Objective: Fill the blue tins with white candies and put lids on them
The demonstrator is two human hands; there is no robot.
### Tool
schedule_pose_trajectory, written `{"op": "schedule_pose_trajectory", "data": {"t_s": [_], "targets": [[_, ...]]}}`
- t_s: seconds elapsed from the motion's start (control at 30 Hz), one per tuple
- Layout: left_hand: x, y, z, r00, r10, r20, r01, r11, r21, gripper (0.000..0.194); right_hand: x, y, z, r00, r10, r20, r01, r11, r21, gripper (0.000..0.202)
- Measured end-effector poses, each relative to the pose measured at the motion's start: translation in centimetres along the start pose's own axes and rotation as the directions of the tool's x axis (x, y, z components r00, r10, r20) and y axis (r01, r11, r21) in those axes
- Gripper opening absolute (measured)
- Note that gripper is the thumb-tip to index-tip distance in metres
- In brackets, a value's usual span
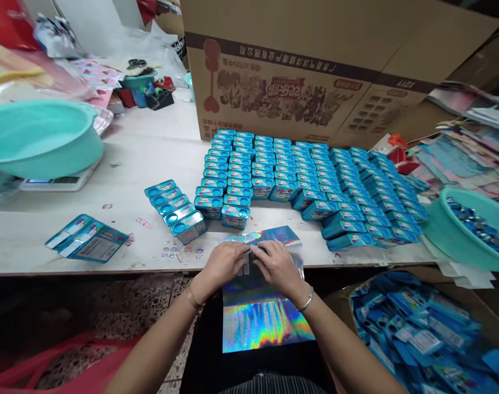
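A shiny holographic sheet (pixel 270 323) lies over the table's front edge and hangs down toward my lap. My left hand (pixel 227 264) is closed at the upper part of this sheet, thumb and fingers bent together. Close beside it, my right hand (pixel 279 267) also has its fingertips pinched at the sheet. Small pale rectangles show on the foil just under the left fingers; the exact spot between the fingertips is hidden. Beyond my hands stand rows of small blue boxes (pixel 282 189). A short row of blue boxes (pixel 187 221) with round holes stands at the left.
Flattened blue packs (pixel 87 238) lie at the left. A turquoise basin (pixel 44 137) rests on a scale (pixel 54 183). Another turquoise basin (pixel 458 235) holds small shiny pieces. A large carton (pixel 282 65) stands behind; an open box of blue packs (pixel 422 328) sits below right.
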State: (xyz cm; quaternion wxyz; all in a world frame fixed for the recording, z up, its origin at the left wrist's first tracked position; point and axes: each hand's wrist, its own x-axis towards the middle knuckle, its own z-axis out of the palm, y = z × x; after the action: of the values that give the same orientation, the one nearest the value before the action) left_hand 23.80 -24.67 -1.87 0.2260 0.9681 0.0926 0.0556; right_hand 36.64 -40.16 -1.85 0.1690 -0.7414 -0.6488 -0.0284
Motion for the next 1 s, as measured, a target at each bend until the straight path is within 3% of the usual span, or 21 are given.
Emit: {"op": "schedule_pose_trajectory", "data": {"t_s": [0.3,0.57,0.83,1.0], "targets": [[-0.3,-0.6,0.9,1.0,0.022,0.015,-0.021,0.999,-0.042,0.028,-2.6,-1.2,0.4,1.0,0.007,-0.024,-0.009,0.993,-0.116,0.039],[-0.4,-0.2,1.4,1.0,0.007,-0.011,-0.007,0.998,-0.054,0.026,-1.2,-1.9,0.4,0.998,0.044,-0.05,-0.047,0.998,-0.05,0.041],[-0.5,0.0,1.6,0.999,-0.021,-0.03,0.021,1.0,-0.022,0.025,-2.5,-2.0,-0.3,0.992,0.041,-0.116,-0.046,0.998,-0.042,0.03],[-0.5,0.1,1.6,0.999,-0.038,-0.016,0.037,0.999,-0.018,0.028,-1.7,-1.9,0.4,0.997,0.073,-0.036,-0.075,0.993,-0.085,0.043]]}}
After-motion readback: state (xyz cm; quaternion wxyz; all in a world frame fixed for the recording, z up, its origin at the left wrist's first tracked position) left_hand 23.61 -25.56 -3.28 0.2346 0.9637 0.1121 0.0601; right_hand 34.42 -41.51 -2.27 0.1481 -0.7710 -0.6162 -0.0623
